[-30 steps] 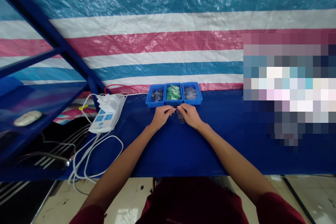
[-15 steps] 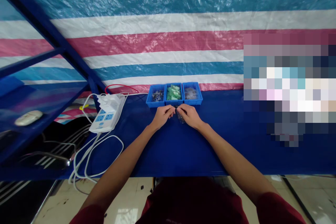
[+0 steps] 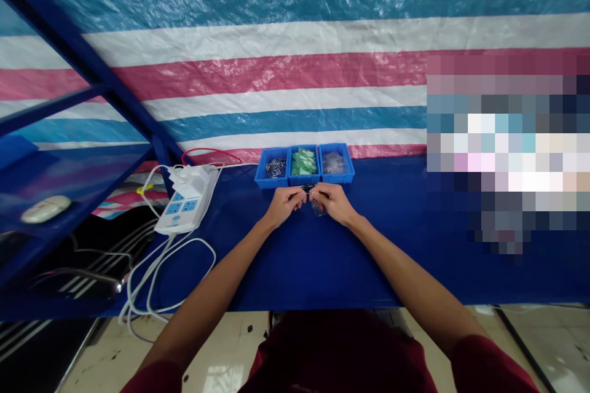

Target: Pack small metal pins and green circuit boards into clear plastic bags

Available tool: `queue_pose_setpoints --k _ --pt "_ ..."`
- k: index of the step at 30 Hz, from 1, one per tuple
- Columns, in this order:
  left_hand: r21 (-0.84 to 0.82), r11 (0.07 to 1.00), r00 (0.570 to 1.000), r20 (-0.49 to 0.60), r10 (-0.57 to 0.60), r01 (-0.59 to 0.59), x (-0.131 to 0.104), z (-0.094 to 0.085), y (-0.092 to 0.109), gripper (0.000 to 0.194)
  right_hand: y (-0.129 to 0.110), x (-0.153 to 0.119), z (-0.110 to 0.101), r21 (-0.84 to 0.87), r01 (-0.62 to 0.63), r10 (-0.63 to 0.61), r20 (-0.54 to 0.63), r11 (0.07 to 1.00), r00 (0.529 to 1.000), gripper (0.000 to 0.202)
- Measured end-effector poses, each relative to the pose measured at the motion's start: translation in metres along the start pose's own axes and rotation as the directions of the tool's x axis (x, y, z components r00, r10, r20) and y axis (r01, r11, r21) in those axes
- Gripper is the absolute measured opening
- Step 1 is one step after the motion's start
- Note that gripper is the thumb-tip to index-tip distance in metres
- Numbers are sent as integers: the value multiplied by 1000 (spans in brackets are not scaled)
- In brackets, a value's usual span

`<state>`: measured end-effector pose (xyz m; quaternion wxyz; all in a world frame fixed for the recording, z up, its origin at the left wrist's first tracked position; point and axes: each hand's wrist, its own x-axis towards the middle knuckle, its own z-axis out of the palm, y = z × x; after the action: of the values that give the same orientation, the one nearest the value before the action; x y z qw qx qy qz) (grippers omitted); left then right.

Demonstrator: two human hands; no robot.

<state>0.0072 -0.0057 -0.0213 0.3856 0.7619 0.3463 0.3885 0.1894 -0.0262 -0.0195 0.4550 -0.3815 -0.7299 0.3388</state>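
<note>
My left hand point(image 3: 286, 206) and my right hand point(image 3: 334, 201) meet just in front of the blue bins, fingertips nearly touching. A small clear plastic bag point(image 3: 318, 209) hangs below the fingers of my right hand, which are closed on it. My left fingers are pinched close to the bag's opening; what they hold is mostly covered. A thin dark, shiny piece point(image 3: 306, 187) shows between the two hands, too small to name. Behind them are a bin of small metal pieces point(image 3: 276, 167), a bin of green packets point(image 3: 304, 161) and a bin of clear plastic bags point(image 3: 334, 163).
A white power strip point(image 3: 177, 212) with plugged-in adapters lies at the left, its white cable point(image 3: 214, 252) looping over the front edge. A blue metal frame point(image 3: 124, 101) rises there. A striped sheet point(image 3: 286, 67) hangs behind the blue table point(image 3: 313, 270). The right side is pixelated.
Both hands stay in nearly the same place with small finger movements. The thin dark piece between them shows a little more. The view has shifted slightly.
</note>
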Motion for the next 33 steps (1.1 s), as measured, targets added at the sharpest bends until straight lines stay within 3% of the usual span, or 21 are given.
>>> queue_pose_setpoints --k 6,13,25,29,33 --pt "254 964 974 -185 131 -81 1 4 7 33 2 1 4 -224 77 -112 -145 971 983 26" --pt "339 927 947 -214 241 -160 0 4 8 33 5 0 4 -304 121 -165 -124 945 978 29" --pt "119 990 921 -373 114 -75 1 6 12 22 9 1 6 -330 45 -115 -194 943 974 43" --pt "27 999 925 -377 44 -36 2 5 10 27 10 1 3 -347 -13 -89 -277 938 957 46" --pt "111 993 945 -322 62 -28 1 5 12 28 8 1 1 -337 -38 -70 -303 941 950 47"
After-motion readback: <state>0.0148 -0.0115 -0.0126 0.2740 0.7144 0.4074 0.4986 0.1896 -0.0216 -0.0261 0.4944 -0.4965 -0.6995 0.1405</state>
